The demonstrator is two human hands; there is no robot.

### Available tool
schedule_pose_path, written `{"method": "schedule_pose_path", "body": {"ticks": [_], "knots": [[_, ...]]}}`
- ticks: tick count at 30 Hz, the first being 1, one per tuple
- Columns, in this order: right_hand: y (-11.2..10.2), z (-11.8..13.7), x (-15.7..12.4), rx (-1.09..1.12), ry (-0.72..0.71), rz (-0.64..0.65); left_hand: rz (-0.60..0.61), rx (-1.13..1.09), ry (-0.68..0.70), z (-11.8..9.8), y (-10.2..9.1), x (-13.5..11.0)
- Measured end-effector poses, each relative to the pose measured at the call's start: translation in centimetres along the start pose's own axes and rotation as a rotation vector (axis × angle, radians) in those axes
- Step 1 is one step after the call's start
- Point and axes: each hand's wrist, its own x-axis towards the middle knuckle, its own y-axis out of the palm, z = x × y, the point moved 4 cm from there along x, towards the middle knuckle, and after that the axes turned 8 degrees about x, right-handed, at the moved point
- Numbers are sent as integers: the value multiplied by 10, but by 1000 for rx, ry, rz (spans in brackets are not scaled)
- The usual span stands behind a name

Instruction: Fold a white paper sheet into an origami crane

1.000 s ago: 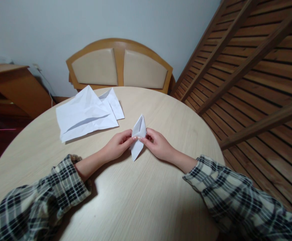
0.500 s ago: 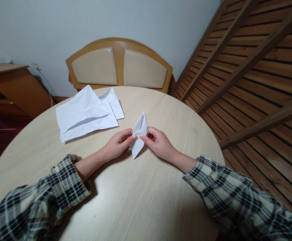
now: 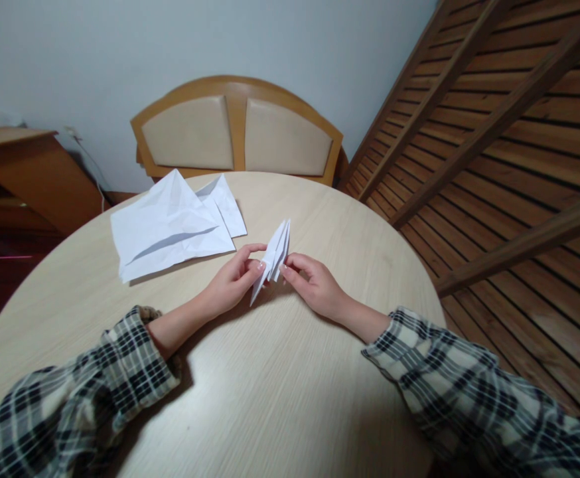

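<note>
A small piece of folded white paper (image 3: 276, 247) is held a little above the round table, its layers fanned into narrow points. Its upper tips lean to the right, and one long point reaches down to the left. My left hand (image 3: 233, 279) pinches its left side between thumb and fingers. At the right side, my right hand (image 3: 314, 285) has thumb and forefinger closed on the edge of a layer. The fingertips behind the paper are partly hidden.
On the pale round table (image 3: 250, 392), creased white sheets (image 3: 170, 212) lie to the far left. Beyond the table stands a wooden headboard (image 3: 239, 133) with cream panels. A slatted wood partition (image 3: 509, 153) slopes along the right, and a wooden cabinet (image 3: 36, 172) stands at left.
The folded paper has turned edge-on, and its layers have come apart. Its lower point has swung left. My right thumb has shifted from the front face to the right edge.
</note>
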Motion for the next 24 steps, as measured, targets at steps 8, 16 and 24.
{"method": "schedule_pose_path", "body": {"ticks": [8, 16, 24], "knots": [[2, 7, 0, -3, -51, 31, 39, -78, 7, -4, 4, 1], [3, 5, -1, -44, -43, 11, 18, 136, 49, -8, 0, 3], [-1, 1, -2, -90, -45, -52, 18, 229, 1, -10, -1, 1]]}}
